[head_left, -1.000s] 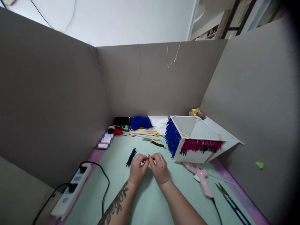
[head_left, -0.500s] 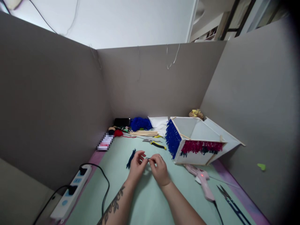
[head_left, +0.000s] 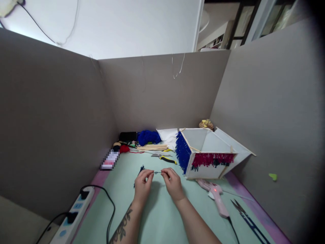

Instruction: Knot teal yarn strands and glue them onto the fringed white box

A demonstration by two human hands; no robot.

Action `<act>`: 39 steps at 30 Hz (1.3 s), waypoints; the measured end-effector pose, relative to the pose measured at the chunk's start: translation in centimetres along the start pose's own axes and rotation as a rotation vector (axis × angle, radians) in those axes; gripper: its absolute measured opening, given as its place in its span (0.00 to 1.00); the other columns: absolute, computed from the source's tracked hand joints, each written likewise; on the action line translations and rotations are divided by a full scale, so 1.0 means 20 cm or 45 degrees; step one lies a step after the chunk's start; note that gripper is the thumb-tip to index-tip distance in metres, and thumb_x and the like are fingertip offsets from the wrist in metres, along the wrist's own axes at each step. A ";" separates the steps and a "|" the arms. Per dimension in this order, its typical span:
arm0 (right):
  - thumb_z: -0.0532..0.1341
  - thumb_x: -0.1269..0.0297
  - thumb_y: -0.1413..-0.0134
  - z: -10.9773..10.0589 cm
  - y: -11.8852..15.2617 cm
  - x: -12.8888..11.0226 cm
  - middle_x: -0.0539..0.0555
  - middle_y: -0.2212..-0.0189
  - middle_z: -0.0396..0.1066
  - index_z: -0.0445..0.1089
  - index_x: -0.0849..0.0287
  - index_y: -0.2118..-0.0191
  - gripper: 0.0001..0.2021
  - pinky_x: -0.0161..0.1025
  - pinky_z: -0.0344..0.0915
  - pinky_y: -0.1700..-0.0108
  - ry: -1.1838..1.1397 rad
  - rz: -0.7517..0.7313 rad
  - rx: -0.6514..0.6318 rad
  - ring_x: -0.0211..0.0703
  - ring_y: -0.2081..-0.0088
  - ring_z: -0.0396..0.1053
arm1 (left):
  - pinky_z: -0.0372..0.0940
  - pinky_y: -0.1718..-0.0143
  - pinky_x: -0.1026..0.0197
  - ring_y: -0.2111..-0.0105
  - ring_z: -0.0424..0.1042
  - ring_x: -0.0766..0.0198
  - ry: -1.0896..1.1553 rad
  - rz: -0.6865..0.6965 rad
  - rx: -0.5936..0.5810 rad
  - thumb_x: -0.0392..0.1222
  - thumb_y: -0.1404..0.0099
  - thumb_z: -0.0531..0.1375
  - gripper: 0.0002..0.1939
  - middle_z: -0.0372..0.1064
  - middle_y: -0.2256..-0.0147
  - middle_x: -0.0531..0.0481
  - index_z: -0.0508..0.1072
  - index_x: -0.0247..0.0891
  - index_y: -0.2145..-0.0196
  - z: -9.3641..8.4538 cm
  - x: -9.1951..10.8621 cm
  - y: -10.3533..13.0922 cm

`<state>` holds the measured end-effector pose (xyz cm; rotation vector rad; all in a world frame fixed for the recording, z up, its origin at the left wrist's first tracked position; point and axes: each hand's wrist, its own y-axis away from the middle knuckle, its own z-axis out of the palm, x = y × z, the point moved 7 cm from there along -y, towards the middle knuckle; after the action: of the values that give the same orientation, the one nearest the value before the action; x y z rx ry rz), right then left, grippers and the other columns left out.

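Observation:
Above the green table surface, a short dark yarn strand (head_left: 156,173) is stretched between my two hands, with a small loop or knot at its middle. My left hand (head_left: 142,186) pinches one end between thumb and fingers. The other end is pinched in my right hand (head_left: 173,184). Beside the left hand lies a bundle of dark blue yarn pieces (head_left: 142,168), partly hidden by that hand. To the right of my hands stands a white house-shaped box (head_left: 205,172), with blue yarn fringe on one side and red and dark fringe on its front.
A pink glue gun (head_left: 215,196) with a lit red light lies at right, near a long pointed dark tool (head_left: 250,220). Yellow-black pliers (head_left: 166,159), wooden sticks (head_left: 153,148) and blue yarn (head_left: 149,137) lie behind. At left are a power strip (head_left: 73,215) and phone (head_left: 110,160).
My hands have moved apart, and the yarn strand between them is now pulled straight with a small loop showing. My left hand now covers more of the yarn bundle. The camera view has shifted slightly.

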<state>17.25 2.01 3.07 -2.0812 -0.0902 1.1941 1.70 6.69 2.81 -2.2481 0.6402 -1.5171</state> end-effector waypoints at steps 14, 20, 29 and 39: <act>0.59 0.65 0.47 0.10 0.01 0.03 0.56 0.62 0.68 0.73 0.56 0.65 0.06 0.42 0.63 0.54 -0.071 0.104 -0.234 0.45 0.56 0.65 | 0.64 0.62 0.60 0.65 0.68 0.63 -0.125 0.162 -0.232 0.38 0.38 0.54 0.08 0.67 0.67 0.48 0.73 0.39 0.67 0.07 0.07 0.02; 0.55 0.64 0.44 0.13 0.02 0.09 0.55 0.68 0.69 0.70 0.58 0.74 0.11 0.38 0.65 0.62 -0.189 0.206 -0.266 0.42 0.63 0.67 | 0.64 0.63 0.60 0.66 0.67 0.64 -0.164 0.152 -0.163 0.40 0.37 0.54 0.09 0.66 0.68 0.48 0.75 0.40 0.66 0.05 0.04 0.02; 0.55 0.58 0.45 0.10 0.00 0.10 0.53 0.73 0.69 0.69 0.59 0.76 0.14 0.36 0.63 0.67 -0.247 0.321 -0.202 0.42 0.68 0.67 | 0.65 0.64 0.61 0.67 0.68 0.64 -0.127 0.080 -0.028 0.40 0.39 0.55 0.08 0.67 0.68 0.49 0.75 0.40 0.68 0.01 0.04 0.01; 0.53 0.52 0.46 0.06 0.01 0.20 0.50 0.80 0.64 0.65 0.58 0.78 0.18 0.35 0.58 0.71 -0.189 0.509 -0.082 0.41 0.73 0.63 | 0.64 0.65 0.61 0.68 0.68 0.63 -0.202 -0.029 0.031 0.39 0.40 0.55 0.07 0.67 0.70 0.50 0.73 0.40 0.71 -0.01 0.02 0.00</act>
<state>18.59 4.04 -0.31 -2.1256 0.2319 1.6011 1.63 6.51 3.25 -2.3354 0.5488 -1.3321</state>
